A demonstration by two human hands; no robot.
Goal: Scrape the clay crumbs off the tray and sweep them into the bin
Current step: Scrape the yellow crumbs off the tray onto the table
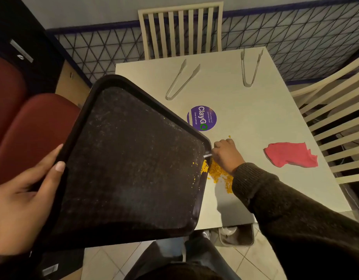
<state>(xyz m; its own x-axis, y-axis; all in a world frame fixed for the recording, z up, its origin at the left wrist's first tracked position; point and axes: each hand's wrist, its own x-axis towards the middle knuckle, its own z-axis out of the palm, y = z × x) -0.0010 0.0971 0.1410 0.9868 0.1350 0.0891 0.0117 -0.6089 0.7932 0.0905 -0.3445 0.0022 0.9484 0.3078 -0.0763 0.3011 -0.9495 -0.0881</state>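
left hand (pixel 23 201) grips the tilted tray (pixel 130 158) by its 9 o'clock rim, right hand (pixel 225 154) pinches a thin white scraper (pixel 207 155) over yellow clay crumbs (pixel 219 172) at the tray's 3 o'clock edge

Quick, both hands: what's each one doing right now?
Left hand: closed on the edge of the tilted black plastic tray.
Right hand: closed on a thin white scraper at the tray's lower edge.
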